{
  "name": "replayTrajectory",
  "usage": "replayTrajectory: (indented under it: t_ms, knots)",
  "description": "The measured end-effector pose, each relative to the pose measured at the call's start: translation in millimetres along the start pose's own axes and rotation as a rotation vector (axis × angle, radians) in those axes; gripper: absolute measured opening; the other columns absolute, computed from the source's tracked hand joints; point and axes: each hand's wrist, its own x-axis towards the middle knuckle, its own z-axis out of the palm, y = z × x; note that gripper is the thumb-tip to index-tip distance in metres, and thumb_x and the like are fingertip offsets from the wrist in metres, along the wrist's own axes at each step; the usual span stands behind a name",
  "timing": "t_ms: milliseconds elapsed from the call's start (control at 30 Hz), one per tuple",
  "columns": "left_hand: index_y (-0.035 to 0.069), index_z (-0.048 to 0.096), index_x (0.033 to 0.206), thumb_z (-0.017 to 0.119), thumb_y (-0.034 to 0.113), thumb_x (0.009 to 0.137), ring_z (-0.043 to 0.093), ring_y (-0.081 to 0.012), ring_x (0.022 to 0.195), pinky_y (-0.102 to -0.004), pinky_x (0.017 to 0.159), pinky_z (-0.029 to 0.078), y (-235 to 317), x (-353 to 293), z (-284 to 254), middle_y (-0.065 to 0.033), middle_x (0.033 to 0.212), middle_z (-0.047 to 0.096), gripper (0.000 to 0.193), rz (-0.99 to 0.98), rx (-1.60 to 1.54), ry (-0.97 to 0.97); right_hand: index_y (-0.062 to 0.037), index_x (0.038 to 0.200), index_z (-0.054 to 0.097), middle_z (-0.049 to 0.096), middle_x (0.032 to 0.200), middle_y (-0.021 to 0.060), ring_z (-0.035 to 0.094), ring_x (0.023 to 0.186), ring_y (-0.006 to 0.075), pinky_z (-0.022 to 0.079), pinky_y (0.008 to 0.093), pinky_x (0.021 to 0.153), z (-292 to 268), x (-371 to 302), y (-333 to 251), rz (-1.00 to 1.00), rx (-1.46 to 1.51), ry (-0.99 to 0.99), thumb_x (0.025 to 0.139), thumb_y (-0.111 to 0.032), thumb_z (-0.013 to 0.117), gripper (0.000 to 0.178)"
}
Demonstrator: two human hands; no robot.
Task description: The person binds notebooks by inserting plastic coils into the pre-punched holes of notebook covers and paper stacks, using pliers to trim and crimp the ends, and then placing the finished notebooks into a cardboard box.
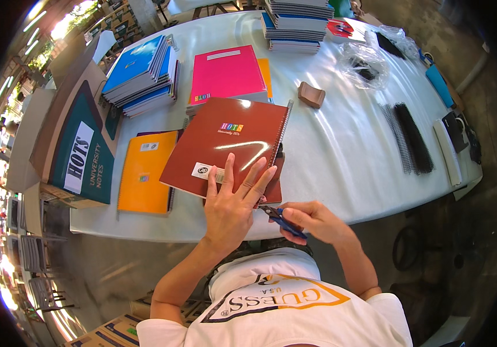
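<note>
A brown spiral notebook (219,139) lies tilted on the table, its wire coil (286,124) along the right edge. My left hand (229,211) rests flat on its lower part, fingers spread over the cover and a small white label. Another brown notebook (274,194) shows partly from beneath. In my right hand (321,222) is a pair of small blue-handled pliers (286,222), gripped by the handles. Their jaws point left, close to the coil's lower end; my left fingers partly hide that spot, and I cannot tell whether they touch the wire.
Left of the notebook lie orange notebooks (144,173) and a large carton (81,150). Stacked blue notebooks (136,66) and pink ones (225,72) stand behind. A brown block (311,94), loose black coils (413,139) and plastic bags (364,63) lie to the right on the white-covered table (347,168).
</note>
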Motion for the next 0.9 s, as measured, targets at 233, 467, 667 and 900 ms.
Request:
replayTrajectory:
  t_ms: [233, 467, 667, 900]
  knots:
    - [0.021, 0.043, 0.147, 0.06, 0.004, 0.083, 0.048, -0.0346, 0.131, -0.0537, 0.109, 0.032, -41, 5, -39, 0.0004, 0.147, 0.048, 0.068, -0.081, -0.13, 0.135, -0.0012, 0.117, 0.062, 0.062, 0.079, 0.0064, 0.056, 0.067, 0.0148, 0.049, 0.0291, 0.065, -87, -10, 3, 0.051, -0.358, 0.286, 0.099, -0.022, 0.056, 0.028]
    - [0.003, 0.055, 0.135, 0.065, 0.033, 0.091, 0.046, -0.0197, 0.133, -0.0359, 0.113, 0.032, -155, 14, -125, -0.0077, 0.139, 0.055, 0.054, -0.359, -0.941, 0.39, -0.0016, 0.135, 0.049, 0.051, 0.134, 0.0164, 0.052, 0.121, 0.0291, 0.045, 0.035, 0.1, -141, 44, 45, -0.293, -1.027, 0.785, 0.083, -0.013, 0.075, 0.059]
    - [0.001, 0.055, 0.134, 0.064, 0.04, 0.089, 0.045, -0.0211, 0.134, -0.0363, 0.114, 0.031, -174, 24, -163, -0.0081, 0.138, 0.056, 0.061, -0.282, -0.874, 0.51, -0.0088, 0.147, 0.032, 0.041, 0.146, 0.0172, 0.04, 0.136, 0.0306, 0.036, 0.0403, 0.111, -59, 174, -69, -0.655, -0.48, 0.475, 0.074, -0.014, 0.083, 0.09]
    - [0.004, 0.054, 0.136, 0.06, 0.016, 0.096, 0.053, -0.0193, 0.127, -0.0344, 0.108, 0.039, -209, 12, -198, -0.009, 0.135, 0.059, 0.042, -0.205, -0.209, 0.694, -0.0108, 0.143, 0.039, 0.055, 0.127, 0.0171, 0.052, 0.121, 0.0326, 0.045, 0.0423, 0.099, -9, 210, -77, -0.653, -1.044, -0.182, 0.082, -0.035, 0.076, 0.076]
